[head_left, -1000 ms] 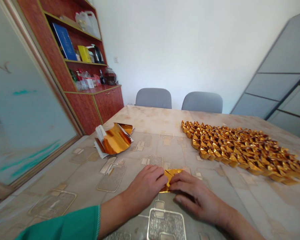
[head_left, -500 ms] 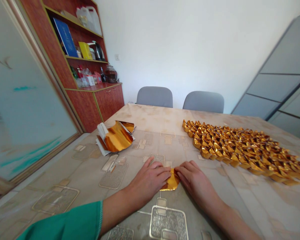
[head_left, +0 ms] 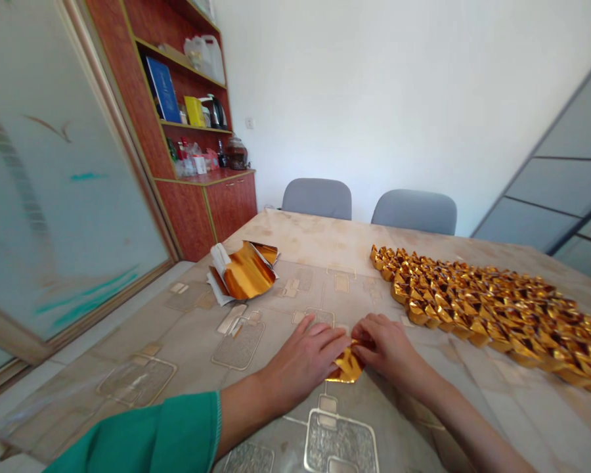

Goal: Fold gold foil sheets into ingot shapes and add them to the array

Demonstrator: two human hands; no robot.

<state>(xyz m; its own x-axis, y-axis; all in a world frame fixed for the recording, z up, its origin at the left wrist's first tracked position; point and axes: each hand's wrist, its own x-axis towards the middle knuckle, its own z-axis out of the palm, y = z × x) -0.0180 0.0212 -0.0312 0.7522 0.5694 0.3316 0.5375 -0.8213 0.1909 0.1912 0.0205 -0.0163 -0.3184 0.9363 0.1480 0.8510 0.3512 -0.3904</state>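
Observation:
A small sheet of gold foil paper, partly folded, lies on the patterned tablecloth between my hands. My left hand rests over its left side, fingers pressed together on the foil. At its far right edge, my right hand grips the foil with the thumb and fingers closed, and a folded bit shows beside the thumb. Both hands cover much of the sheet. To the right stand rows of folded gold paper ingots. A curled stack of gold foil sheets with white backing sits at the left.
The tablecloth covers a large table. Two grey chairs stand at its far side. A reddish wooden cabinet with bottles and a kettle is at the back left, next to a frosted glass door.
The camera view has shifted, so everything sits slightly more right and lower. My right hand has rolled inward over the foil's far right edge, and less of the sheet shows.

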